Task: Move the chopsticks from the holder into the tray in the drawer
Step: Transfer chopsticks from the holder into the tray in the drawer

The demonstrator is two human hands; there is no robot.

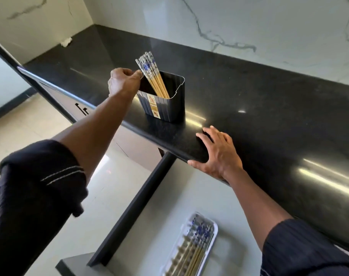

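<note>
Head view: left hand (pixel 122 81) fingertips pinched at the near-left rim of the ribbed dark holder (pixel 165 102), grip uncertain, holder containing leaning bamboo chopsticks (pixel 152 75); right hand (pixel 217 154) flat on polished black counter (pixel 269 108); white slotted tray (pixel 212 241) in drawer (pixel 165 206) below holder, containing patterned chopsticks.

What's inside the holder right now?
A bundle of chopsticks leans against the left side of the holder, tops sticking out. The rest looks empty; the front wall hides the bottom.

White veined marble walls (pixel 269 26) behind glossy black countertop (pixel 269 116).
</note>
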